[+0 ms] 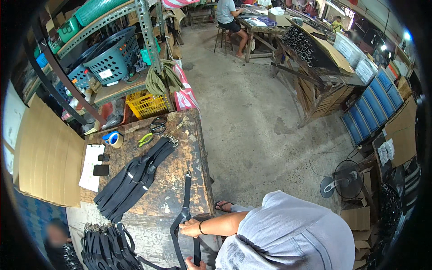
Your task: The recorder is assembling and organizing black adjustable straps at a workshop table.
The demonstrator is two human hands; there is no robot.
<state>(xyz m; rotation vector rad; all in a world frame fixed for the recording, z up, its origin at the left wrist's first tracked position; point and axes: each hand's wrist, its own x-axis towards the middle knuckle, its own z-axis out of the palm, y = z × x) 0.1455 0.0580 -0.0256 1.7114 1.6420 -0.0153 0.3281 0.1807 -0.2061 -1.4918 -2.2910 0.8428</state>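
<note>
My right hand (191, 228) grips a pair of black suspenders (186, 200) near the joining patch where the straps meet. One strap end with a metal clip stretches away over the worn wooden table (180, 166). At the lower edge, my left hand (195, 264), partly cut off, has its fingers round the lower straps. Left of my hands, a bundle of black suspenders (132, 180) lies flat with its metal clips at the far end. A second heap of black suspenders (108, 247), clips bunched at its top, lies nearer on a pale surface.
On the table are tape rolls (113, 139), green-handled pliers (145, 140), scissors (158, 125), a phone (101, 170) and a clipboard (91, 168). Shelving with baskets (110, 58) stands behind. A fan (348, 179) is at right. A person (56, 238) is at lower left; another (229, 18) sits far off.
</note>
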